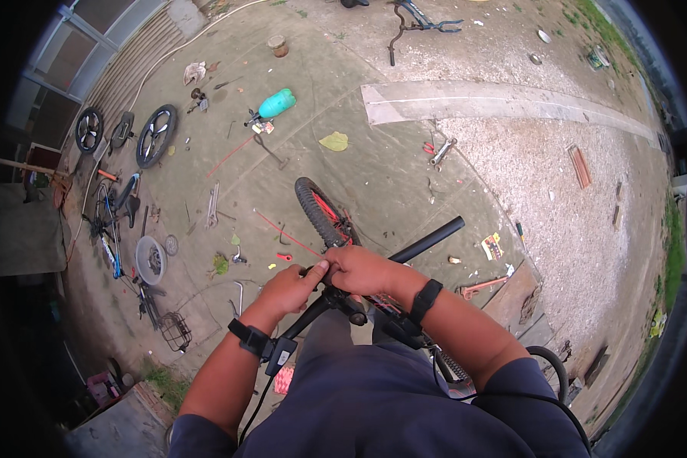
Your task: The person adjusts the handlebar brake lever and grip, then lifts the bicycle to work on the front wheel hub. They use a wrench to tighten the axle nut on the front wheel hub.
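A bicycle with a knobby front tyre [315, 206] and a red rim stands below me, its black handlebar [427, 243] running diagonally under my hands. My left hand [298, 286] is closed at the stem in the middle, thumb pressed near the other hand's fingertips. Right beside it, my right hand [359, 267] has its fingers curled at the same spot; whatever is pinched there is hidden. A small grey device [281, 355] with a cable is mounted on the bar, beside my left forearm.
Around me lie two loose wheels [156, 136], a blue bicycle frame [111, 217], a bowl of parts [151, 259], a teal bottle [277, 102] and scattered wrenches [212, 206] on a green tarp [328, 153]. Another fork with handlebar [416, 23] lies beyond, near a concrete strip [473, 103].
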`<state>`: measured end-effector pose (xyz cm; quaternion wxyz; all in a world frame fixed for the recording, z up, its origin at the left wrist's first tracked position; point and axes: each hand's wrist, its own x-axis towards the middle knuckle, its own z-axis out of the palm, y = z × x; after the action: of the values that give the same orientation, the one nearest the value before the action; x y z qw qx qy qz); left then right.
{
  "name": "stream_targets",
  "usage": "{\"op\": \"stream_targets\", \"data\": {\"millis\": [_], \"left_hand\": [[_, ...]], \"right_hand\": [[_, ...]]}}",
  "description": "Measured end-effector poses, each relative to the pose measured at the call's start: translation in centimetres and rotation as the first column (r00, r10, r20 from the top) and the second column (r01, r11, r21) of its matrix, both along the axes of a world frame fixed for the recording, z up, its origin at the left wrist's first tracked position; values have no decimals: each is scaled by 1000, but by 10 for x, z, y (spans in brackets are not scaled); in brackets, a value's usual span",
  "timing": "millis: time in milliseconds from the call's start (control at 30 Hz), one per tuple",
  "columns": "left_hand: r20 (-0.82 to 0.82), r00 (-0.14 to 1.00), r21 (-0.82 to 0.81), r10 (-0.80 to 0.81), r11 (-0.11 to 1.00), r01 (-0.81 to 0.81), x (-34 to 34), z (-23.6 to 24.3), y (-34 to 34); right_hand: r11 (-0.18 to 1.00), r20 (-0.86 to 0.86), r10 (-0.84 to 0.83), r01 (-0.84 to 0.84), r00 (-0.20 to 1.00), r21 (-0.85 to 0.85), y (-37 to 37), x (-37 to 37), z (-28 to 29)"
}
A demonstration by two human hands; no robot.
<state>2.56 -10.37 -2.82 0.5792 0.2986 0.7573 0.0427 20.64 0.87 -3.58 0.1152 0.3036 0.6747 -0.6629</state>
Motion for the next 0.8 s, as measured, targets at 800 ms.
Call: {"op": "stream_targets", "data": {"millis": [800], "left_hand": [[109,977,0,181,983,-182,1,-8,0]], "right_hand": [[457,139,-36,-108,990,883,14,62,9]]}}
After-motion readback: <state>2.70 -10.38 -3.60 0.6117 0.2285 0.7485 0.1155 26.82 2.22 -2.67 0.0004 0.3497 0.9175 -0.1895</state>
